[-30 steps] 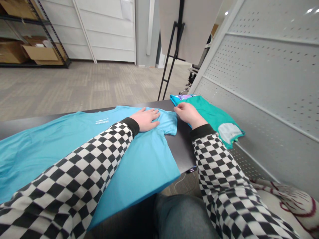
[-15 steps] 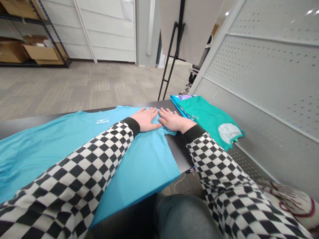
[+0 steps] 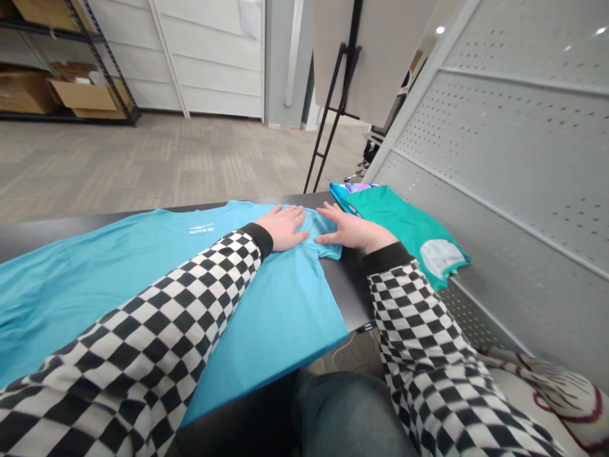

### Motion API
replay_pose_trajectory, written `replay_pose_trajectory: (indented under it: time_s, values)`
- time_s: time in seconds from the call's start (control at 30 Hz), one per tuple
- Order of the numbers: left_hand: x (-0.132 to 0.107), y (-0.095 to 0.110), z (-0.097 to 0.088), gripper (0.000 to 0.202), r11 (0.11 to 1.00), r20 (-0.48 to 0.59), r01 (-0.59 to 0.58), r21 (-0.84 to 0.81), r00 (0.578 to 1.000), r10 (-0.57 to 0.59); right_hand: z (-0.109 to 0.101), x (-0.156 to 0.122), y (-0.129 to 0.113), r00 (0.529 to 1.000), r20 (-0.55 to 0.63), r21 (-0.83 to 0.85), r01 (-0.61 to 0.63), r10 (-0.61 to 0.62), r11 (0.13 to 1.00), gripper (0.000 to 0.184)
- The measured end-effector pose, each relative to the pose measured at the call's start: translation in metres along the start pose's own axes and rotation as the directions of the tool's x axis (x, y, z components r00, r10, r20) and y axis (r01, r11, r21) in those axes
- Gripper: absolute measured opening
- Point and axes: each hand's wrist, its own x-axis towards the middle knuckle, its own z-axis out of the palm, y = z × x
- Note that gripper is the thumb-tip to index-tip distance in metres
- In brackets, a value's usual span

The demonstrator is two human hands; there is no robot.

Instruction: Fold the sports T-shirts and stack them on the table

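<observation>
Hands [image 3: 281, 230] [image 3: 356, 231] partly hide the cut-off blue T-shirt [image 3: 285, 304].

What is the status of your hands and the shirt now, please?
Left hand flat on blue T-shirt. Right hand fingers on its sleeve. Folded teal garment beside right hand, on black table.

**Even indoor light, wide-lens bend**

Bright, even overhead light fills the room, and ceiling lamps leave small glare spots on the perforated panel [image 3: 504, 158] at upper right. Shadows stay soft, the darkest lying below the near edge of the tabletop [image 3: 347, 285]. The shirt [image 3: 266, 304] shows no glare. Wide-angle distortion bends the shelf [image 3: 102, 63] and panel toward the corners. The checked sleeve [image 3: 419, 343] looks slightly soft toward the bottom edge.
</observation>
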Motion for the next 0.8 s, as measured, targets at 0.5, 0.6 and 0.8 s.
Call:
replay_pose_trajectory:
  time_s: [0.5,0.6,0.8]
  values:
    - [0.002,0.000,0.002,0.090,1.000,0.009,-0.006,-0.021,1.000,0.006,0.041,-0.043,-0.028,0.995,-0.004,-0.141,0.099,-0.101,0.985,0.069]
    - [0.003,-0.001,0.004,0.088,0.999,0.005,-0.010,-0.031,1.000,0.010,0.044,-0.066,-0.029,0.992,-0.008,-0.227,0.121,-0.126,0.966,0.068]
    - [0.003,0.000,0.005,0.089,0.998,-0.018,0.007,-0.054,1.000,-0.008,0.046,-0.081,-0.027,0.988,-0.066,-0.280,0.113,-0.136,0.953,0.068]
